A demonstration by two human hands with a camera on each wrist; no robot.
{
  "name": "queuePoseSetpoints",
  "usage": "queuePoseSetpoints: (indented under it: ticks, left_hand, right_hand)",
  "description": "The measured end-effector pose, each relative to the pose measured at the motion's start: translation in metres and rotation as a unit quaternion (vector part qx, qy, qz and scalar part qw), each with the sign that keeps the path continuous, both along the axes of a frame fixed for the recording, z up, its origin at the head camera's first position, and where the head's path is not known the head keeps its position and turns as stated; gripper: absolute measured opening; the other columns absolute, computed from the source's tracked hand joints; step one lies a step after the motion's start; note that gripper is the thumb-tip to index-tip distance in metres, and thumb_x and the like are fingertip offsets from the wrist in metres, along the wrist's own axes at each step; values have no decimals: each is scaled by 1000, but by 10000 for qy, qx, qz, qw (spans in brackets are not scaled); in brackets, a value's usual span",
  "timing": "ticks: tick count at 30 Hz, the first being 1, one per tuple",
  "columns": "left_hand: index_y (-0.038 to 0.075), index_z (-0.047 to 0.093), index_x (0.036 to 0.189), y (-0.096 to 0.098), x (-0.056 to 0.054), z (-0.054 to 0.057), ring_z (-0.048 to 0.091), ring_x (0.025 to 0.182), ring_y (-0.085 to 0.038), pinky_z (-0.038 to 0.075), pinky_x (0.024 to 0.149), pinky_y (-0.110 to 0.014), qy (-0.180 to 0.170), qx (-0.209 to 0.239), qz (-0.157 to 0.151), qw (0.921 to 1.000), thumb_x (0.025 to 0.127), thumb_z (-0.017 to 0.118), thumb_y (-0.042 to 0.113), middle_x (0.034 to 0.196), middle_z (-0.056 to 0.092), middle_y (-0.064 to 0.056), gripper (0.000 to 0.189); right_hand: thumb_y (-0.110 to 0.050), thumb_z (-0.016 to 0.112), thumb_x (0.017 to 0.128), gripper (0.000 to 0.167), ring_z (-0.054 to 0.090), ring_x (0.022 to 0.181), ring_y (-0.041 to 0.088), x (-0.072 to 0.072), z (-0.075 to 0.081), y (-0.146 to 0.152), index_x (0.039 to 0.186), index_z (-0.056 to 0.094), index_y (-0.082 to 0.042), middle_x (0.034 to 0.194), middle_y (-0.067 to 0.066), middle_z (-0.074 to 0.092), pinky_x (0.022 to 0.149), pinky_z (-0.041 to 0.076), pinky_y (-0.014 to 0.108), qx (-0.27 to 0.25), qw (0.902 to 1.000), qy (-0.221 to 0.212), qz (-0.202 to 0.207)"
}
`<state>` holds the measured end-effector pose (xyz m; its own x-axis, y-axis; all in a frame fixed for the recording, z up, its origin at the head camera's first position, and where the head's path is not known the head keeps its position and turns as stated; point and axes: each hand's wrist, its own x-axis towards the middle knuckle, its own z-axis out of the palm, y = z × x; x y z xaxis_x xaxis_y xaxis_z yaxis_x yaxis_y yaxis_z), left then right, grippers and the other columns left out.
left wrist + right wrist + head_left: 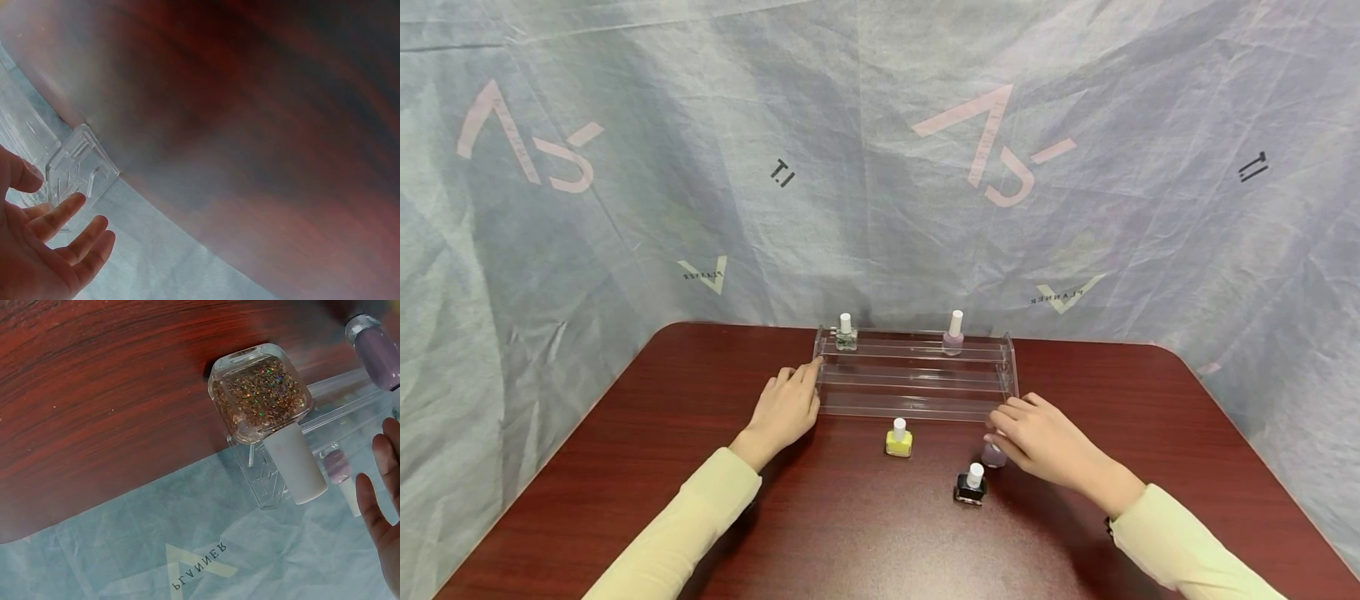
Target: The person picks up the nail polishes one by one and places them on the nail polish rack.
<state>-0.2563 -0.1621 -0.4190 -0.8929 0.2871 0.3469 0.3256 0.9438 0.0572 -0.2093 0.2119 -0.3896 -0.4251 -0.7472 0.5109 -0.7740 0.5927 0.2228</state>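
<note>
Clear acrylic rack at desk's rear edge is touched by relaxed L hand; lilac bottle, partly hidden under loose R hand, may be toppled.

Five polish bottles, one rack

Yellow bottle on the dark red table, clear-glitter bottle on the rack's top step, grey printed backdrop
</note>
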Motion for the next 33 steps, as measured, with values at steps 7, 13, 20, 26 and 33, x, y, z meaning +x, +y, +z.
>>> queuePoseSetpoints:
  ticks: [7, 13, 20, 26, 33]
  left_hand:
    - [8, 37, 139, 0, 0, 1, 51, 108, -32, 43, 85, -45, -7, 15, -2, 10000, 90, 47, 16, 127, 54, -9, 51]
    - [7, 36, 139, 0, 1, 1, 50, 109, -33, 43, 86, -45, -33, 19, -2, 10000, 90, 46, 15, 127, 54, -9, 51]
    - [8, 36, 139, 0, 0, 1, 50, 109, -33, 43, 86, -46, -57, -11, 15, 10000, 90, 45, 17, 127, 54, -9, 51]
    - [8, 36, 139, 0, 0, 0, 50, 110, -32, 43, 85, -46, -56, -3, 23, 10000, 90, 45, 17, 127, 54, -9, 51]
    - [8, 35, 140, 0, 0, 0, 49, 110, -33, 42, 86, -46, -97, 25, 24, 9999, 90, 45, 17, 128, 53, -9, 51]
  right_hand:
    - [-21, 69, 77, 14, 46, 65, 7, 0, -1, 1, 75, 55, -18, 67, -10, 48, 62, 34, 25, -39, 9999, 51, 87]
    - [-21, 68, 77, 14, 46, 65, 8, -1, -2, 2, 76, 55, -17, 68, -9, 48, 62, 32, 24, -19, 9999, 61, 135]
    - [-19, 70, 75, 14, 47, 66, 9, -2, -1, 1, 76, 56, -17, 69, -9, 49, 61, 32, 25, -41, 9998, 98, 195]
    - [-18, 70, 74, 14, 48, 67, 10, -2, -1, 1, 76, 57, -16, 69, -8, 50, 61, 34, 25, -45, 9996, 131, 236]
    - [-17, 71, 72, 15, 48, 65, 10, -3, 3, -1, 75, 57, -15, 68, -8, 50, 61, 35, 25, -14, 9996, 143, 225]
